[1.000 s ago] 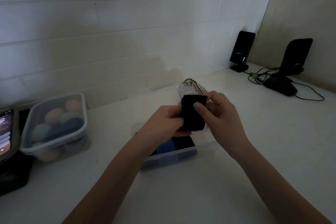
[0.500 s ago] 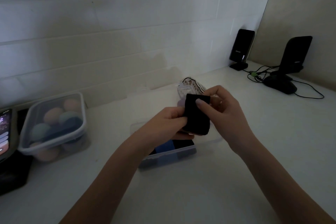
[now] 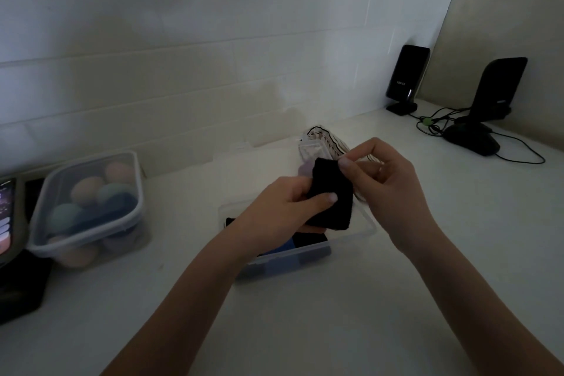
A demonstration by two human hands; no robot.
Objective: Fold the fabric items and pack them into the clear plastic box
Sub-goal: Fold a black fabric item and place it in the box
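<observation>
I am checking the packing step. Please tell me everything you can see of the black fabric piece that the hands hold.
The black fabric piece is small, dark and soft-looking, folded into a rough rectangle. It is held in the air, tilted, above the clear plastic box. The left hand grips its left side, thumb on the front. The right hand pinches its upper right corner. Dim light hides its texture.

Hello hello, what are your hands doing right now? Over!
Left hand and right hand both pinch the black cloth. Cloth above the clear box, not in. Nothing blocking.
</observation>
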